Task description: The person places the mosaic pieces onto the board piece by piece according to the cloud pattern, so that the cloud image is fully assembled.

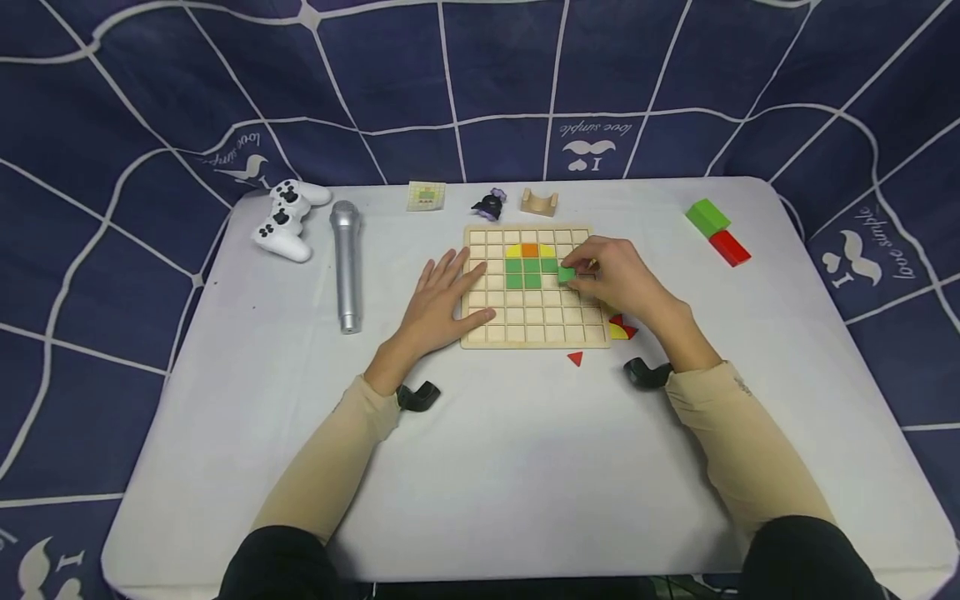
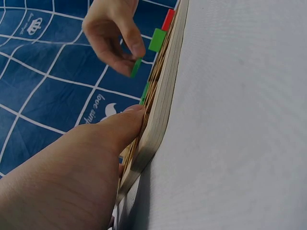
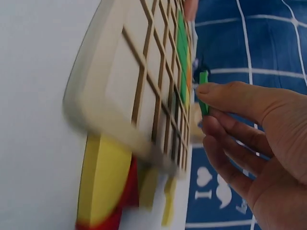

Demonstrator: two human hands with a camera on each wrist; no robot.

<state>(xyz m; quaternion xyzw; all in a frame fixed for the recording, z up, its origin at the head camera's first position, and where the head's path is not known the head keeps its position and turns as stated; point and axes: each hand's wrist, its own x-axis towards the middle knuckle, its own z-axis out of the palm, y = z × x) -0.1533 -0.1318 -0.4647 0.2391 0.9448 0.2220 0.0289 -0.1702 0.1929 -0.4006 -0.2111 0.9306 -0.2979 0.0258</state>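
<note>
1. At the far left, a white game controller (image 1: 288, 220) and a silver microphone (image 1: 347, 265) are lying on the white table (image 1: 487, 467); no brand is readable on either.
2. The left hand (image 1: 442, 302) is lying flat with straight fingers on the left edge of the wooden grid board (image 1: 534, 286), holding nothing and only pressing the board down. If this hand is lifting off, the board is probably free to slide under a push from the other side.
3. A small pattern card (image 1: 426, 196) is lying behind the board; its print is too small to read.
4. Green, yellow and orange tiles are sitting in the board's upper cells.
5. The right hand (image 1: 618, 279) is pinching a green tile (image 1: 566, 273) between thumb and fingertips, just above the board at the right end of the green row. The tile is looking tilted in the right wrist view, so it is likely to catch on a cell wall, jam, or knock neighbouring tiles loose.
6. Red and yellow loose pieces (image 1: 619, 329) are lying just beside the board's right corner, where the wrist could be sweeping them away.
7. The blue backdrop cloth (image 1: 600, 133) is reading "love simple" with a moustache mark.
</note>
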